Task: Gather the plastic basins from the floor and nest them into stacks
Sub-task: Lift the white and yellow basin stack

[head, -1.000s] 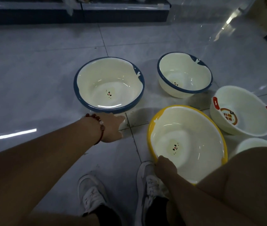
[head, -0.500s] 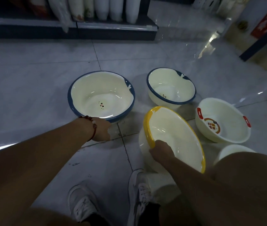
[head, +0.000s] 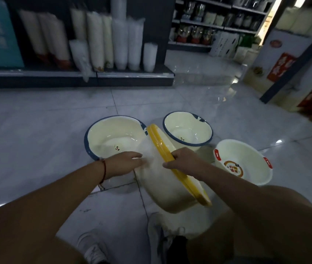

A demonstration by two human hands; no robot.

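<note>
A yellow-rimmed cream basin (head: 168, 189) is lifted off the floor and tipped on its side, its outer wall facing me. My right hand (head: 183, 161) grips its yellow rim. My left hand (head: 126, 162) lies flat against its outer wall, fingers spread. Behind it on the tiles sit a large blue-rimmed basin (head: 111, 136) and a smaller blue-rimmed basin (head: 187, 130), both upright. A white basin with red handles (head: 246, 164) stands to the right.
Grey glossy floor tiles (head: 37, 130) stretch to the left. A low shelf (head: 75, 75) with wrapped cup stacks runs along the back. Boxes and a counter (head: 294, 73) stand at the right. My shoes (head: 94, 248) are below the basins.
My right hand has lifted the yellow-rimmed basin from the floor and tipped it onto its side. My left hand left the large blue-rimmed basin's rim and pressed against the yellow basin's wall.
</note>
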